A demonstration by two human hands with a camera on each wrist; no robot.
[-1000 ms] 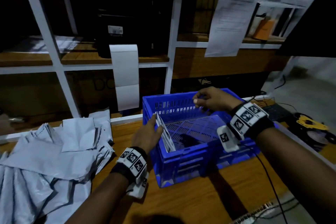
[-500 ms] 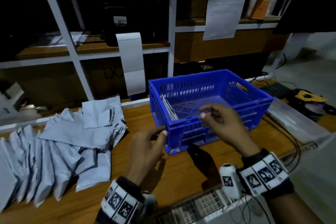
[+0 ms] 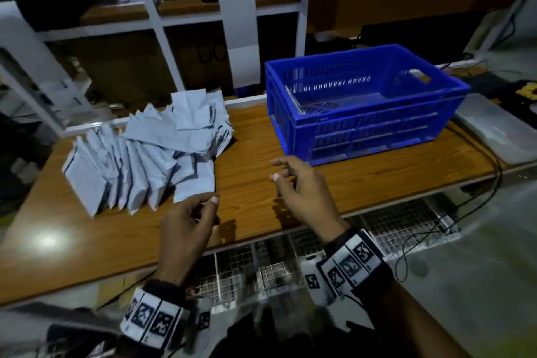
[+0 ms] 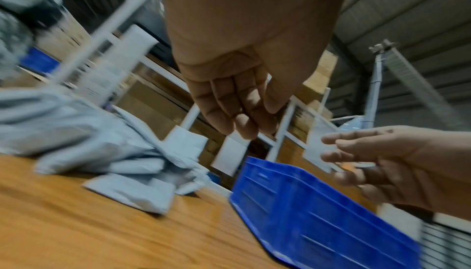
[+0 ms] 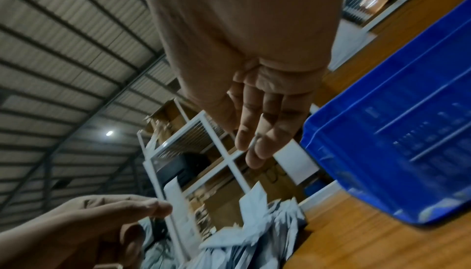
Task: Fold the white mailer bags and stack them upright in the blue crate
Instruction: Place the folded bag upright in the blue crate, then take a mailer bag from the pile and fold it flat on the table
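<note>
A blue crate point(image 3: 374, 128) point(image 4: 318, 213) point(image 5: 407, 136) stands on the wooden table point(image 3: 261, 139) at the right. A folded white mailer bag point(image 3: 294, 98) leans upright against its left inner wall. A pile of white mailer bags point(image 3: 151, 148) point(image 4: 107, 152) point(image 5: 254, 233) lies on the table's left. My left hand point(image 3: 200, 209) point(image 4: 242, 116) hovers empty near the pile's front corner, fingers loosely bent. My right hand point(image 3: 290, 180) point(image 5: 257, 138) hangs empty over the table in front of the crate, fingers relaxed.
White shelving point(image 3: 157, 23) with paper sheets point(image 3: 238, 26) rises behind the table. Cables point(image 3: 491, 183) run along the right edge, and wire mesh baskets point(image 3: 261, 264) sit under the front edge. A grey tray point(image 3: 494, 131) lies right of the crate.
Both hands have pulled back out of the crate toward me and to the left, leaving the folded bag standing inside. The left hand now nears the pile of bags.
</note>
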